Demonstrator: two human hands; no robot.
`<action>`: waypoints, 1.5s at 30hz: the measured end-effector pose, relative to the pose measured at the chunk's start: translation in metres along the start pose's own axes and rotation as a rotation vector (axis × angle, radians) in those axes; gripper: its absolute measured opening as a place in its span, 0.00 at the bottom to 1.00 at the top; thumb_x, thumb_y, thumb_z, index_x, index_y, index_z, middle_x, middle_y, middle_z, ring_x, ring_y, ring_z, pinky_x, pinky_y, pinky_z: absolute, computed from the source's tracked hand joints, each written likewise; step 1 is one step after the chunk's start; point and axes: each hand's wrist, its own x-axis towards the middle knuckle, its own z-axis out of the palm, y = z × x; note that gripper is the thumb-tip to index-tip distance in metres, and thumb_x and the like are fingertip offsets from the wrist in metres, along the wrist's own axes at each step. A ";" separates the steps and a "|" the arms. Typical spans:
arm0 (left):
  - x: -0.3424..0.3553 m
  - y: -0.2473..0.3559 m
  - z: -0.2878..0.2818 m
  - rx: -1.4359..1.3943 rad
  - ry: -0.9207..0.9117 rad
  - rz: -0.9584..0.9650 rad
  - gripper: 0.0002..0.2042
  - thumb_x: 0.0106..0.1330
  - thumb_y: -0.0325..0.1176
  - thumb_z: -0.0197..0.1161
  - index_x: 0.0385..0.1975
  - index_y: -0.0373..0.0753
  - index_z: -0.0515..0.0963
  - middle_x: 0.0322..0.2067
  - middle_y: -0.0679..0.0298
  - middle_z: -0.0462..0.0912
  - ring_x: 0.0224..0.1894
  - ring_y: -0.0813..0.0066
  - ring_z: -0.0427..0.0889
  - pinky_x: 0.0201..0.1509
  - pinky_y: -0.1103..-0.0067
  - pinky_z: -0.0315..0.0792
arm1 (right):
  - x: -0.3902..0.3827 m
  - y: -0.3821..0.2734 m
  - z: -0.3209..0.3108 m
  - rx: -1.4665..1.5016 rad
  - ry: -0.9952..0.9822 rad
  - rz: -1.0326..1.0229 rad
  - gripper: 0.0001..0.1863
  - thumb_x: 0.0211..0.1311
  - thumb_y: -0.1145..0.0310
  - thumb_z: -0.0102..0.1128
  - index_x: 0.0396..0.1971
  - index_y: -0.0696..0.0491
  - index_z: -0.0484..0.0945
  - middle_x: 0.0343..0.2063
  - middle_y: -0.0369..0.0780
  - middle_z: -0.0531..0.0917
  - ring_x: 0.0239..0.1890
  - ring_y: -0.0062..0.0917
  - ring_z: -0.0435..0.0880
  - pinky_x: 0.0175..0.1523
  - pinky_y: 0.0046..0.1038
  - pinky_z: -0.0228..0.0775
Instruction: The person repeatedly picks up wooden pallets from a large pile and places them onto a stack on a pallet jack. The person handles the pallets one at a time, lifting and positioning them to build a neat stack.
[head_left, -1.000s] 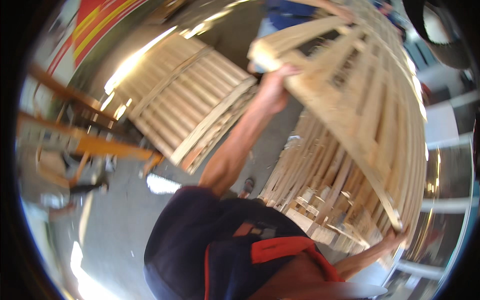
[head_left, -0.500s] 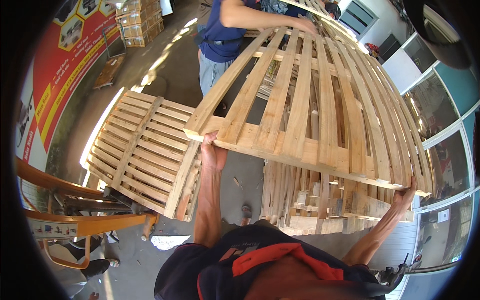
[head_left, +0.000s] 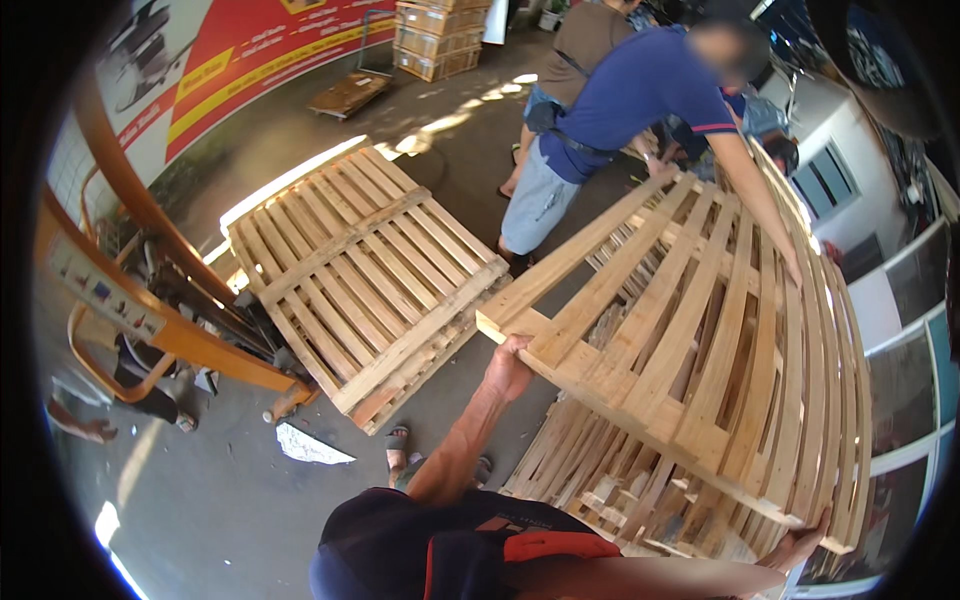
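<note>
A slatted wooden pallet [head_left: 668,365] hangs tilted between me and a co-worker. My left hand [head_left: 508,370] is closed round its near left corner, arm stretched out. The near right corner is in my right hand [head_left: 800,545], fingers curled over the edge; part of that hand is hidden by the wood. A co-worker in a navy shirt [head_left: 640,95] bends over the far side, both arms reaching to the pallet. Under it stands a stack of more slatted pallets [head_left: 575,455], partly covered by the held one.
Left of me, another pile of pallets [head_left: 385,275] rests beside an orange metal machine frame [head_left: 215,345]. A white scrap [head_left: 310,445] lies on the floor. Farther off are a second person [head_left: 590,45], cartons [head_left: 437,42], a flat trolley [head_left: 348,95] and a red banner [head_left: 230,85]. Glass panels line the right.
My view has swung left, so the pallet pile and the co-worker show farther right. The held pallet has turned in the picture, its right end lower. Both hands keep their grip.
</note>
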 end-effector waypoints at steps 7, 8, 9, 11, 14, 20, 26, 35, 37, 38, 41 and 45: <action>0.009 0.024 -0.028 -0.046 0.029 0.072 0.28 0.55 0.41 0.57 0.57 0.36 0.68 0.56 0.58 0.75 0.59 0.60 0.72 0.66 0.60 0.62 | -0.032 -0.026 0.069 -0.129 -0.084 -0.165 0.35 0.60 0.57 0.63 0.62 0.61 0.65 0.57 0.46 0.75 0.57 0.34 0.76 0.62 0.40 0.69; 0.012 0.032 -0.035 -0.038 0.029 0.144 0.27 0.55 0.40 0.57 0.55 0.36 0.69 0.56 0.57 0.74 0.59 0.58 0.72 0.66 0.58 0.62 | -0.036 -0.030 0.089 -0.124 -0.160 -0.157 0.37 0.56 0.59 0.68 0.61 0.63 0.65 0.56 0.45 0.75 0.55 0.34 0.76 0.60 0.40 0.70; 0.013 0.042 -0.043 -0.078 0.023 0.146 0.27 0.54 0.39 0.59 0.55 0.36 0.69 0.56 0.57 0.74 0.60 0.57 0.71 0.66 0.58 0.62 | -0.041 -0.029 0.105 -0.135 -0.175 -0.162 0.36 0.56 0.59 0.68 0.61 0.62 0.66 0.56 0.45 0.75 0.55 0.34 0.76 0.59 0.39 0.71; 0.016 0.065 -0.059 -0.091 0.107 0.151 0.29 0.53 0.39 0.59 0.57 0.37 0.68 0.56 0.57 0.74 0.61 0.57 0.70 0.67 0.58 0.62 | -0.052 -0.022 0.138 -0.149 -0.101 -0.095 0.35 0.56 0.61 0.69 0.60 0.61 0.67 0.55 0.45 0.75 0.54 0.34 0.77 0.56 0.39 0.73; 0.026 0.099 -0.074 -0.107 0.120 0.168 0.29 0.54 0.40 0.59 0.58 0.38 0.67 0.57 0.57 0.74 0.61 0.57 0.70 0.67 0.57 0.61 | -0.068 0.003 0.180 -0.073 -0.085 -0.052 0.32 0.58 0.63 0.67 0.60 0.60 0.68 0.55 0.45 0.76 0.53 0.33 0.78 0.56 0.38 0.74; 0.080 0.173 -0.101 -0.007 0.130 0.235 0.26 0.56 0.42 0.55 0.54 0.39 0.68 0.55 0.57 0.74 0.58 0.56 0.71 0.65 0.54 0.62 | -0.110 0.035 0.236 -0.031 -0.196 -0.025 0.28 0.57 0.66 0.67 0.55 0.61 0.71 0.51 0.44 0.78 0.52 0.31 0.78 0.60 0.38 0.70; 0.162 0.267 -0.138 -0.092 0.076 0.200 0.26 0.56 0.43 0.53 0.56 0.41 0.70 0.55 0.58 0.75 0.58 0.54 0.72 0.63 0.54 0.66 | -0.146 0.089 0.314 0.199 -0.188 0.238 0.31 0.53 0.63 0.70 0.56 0.55 0.69 0.51 0.46 0.75 0.55 0.41 0.75 0.59 0.52 0.71; 0.141 0.251 -0.111 0.305 -0.166 -0.047 0.44 0.59 0.66 0.55 0.63 0.33 0.56 0.67 0.33 0.51 0.65 0.34 0.59 0.66 0.44 0.57 | -0.245 0.226 0.466 0.271 -0.134 0.185 0.21 0.50 0.77 0.68 0.44 0.65 0.73 0.40 0.44 0.82 0.37 0.31 0.85 0.43 0.35 0.84; 0.095 0.187 -0.085 0.284 -0.126 -0.147 0.51 0.60 0.73 0.48 0.71 0.36 0.45 0.69 0.40 0.52 0.65 0.41 0.63 0.64 0.53 0.62 | -0.277 0.248 0.485 0.341 -0.171 0.139 0.19 0.50 0.76 0.68 0.42 0.65 0.74 0.40 0.44 0.82 0.38 0.31 0.85 0.46 0.35 0.84; 0.082 0.173 -0.070 0.255 -0.138 -0.119 0.52 0.60 0.73 0.48 0.72 0.37 0.43 0.69 0.41 0.52 0.65 0.42 0.63 0.64 0.54 0.61 | -0.297 0.259 0.498 0.318 -0.122 0.201 0.20 0.51 0.75 0.70 0.43 0.64 0.74 0.40 0.44 0.81 0.37 0.30 0.84 0.44 0.33 0.83; 0.088 0.148 -0.013 0.151 -0.300 -0.050 0.52 0.58 0.73 0.51 0.72 0.38 0.44 0.68 0.45 0.57 0.65 0.48 0.64 0.66 0.57 0.59 | -0.382 0.294 0.534 0.387 -0.092 0.279 0.23 0.52 0.75 0.71 0.48 0.61 0.72 0.41 0.43 0.81 0.38 0.28 0.83 0.41 0.30 0.79; 0.117 0.238 -0.013 -0.068 -0.545 0.030 0.45 0.58 0.69 0.56 0.61 0.33 0.61 0.49 0.53 0.73 0.49 0.56 0.72 0.61 0.58 0.65 | -0.493 0.319 0.544 0.184 -0.683 0.021 0.31 0.51 0.68 0.72 0.53 0.66 0.71 0.46 0.50 0.80 0.47 0.32 0.81 0.53 0.34 0.73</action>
